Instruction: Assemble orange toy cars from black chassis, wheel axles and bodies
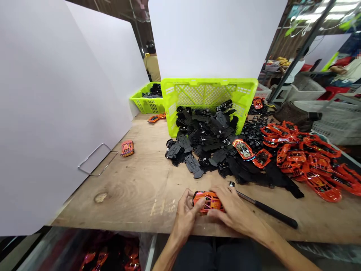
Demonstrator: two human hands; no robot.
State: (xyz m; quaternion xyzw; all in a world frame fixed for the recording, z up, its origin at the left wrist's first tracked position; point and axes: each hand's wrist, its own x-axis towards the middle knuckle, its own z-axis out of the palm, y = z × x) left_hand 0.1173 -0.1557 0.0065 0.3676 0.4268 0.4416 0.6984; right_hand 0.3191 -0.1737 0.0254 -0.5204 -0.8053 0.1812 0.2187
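Note:
Near the front edge of the wooden table, both my hands grip one orange toy car. My left hand closes around its left end, with the thumb lying on top. Around the right end, my right hand is wrapped, fingers over the far side and thumb at the near side. The car's underside is hidden. Just right of my right hand lies a hammer with a black handle, its head partly behind my fingers. Beyond my hands is a heap of black toy car chassis.
A tipped yellow-green basket spills the chassis onto the table. Orange car bodies are piled at right. At left are another orange car, a bent wire frame and a white panel. A second basket stands behind.

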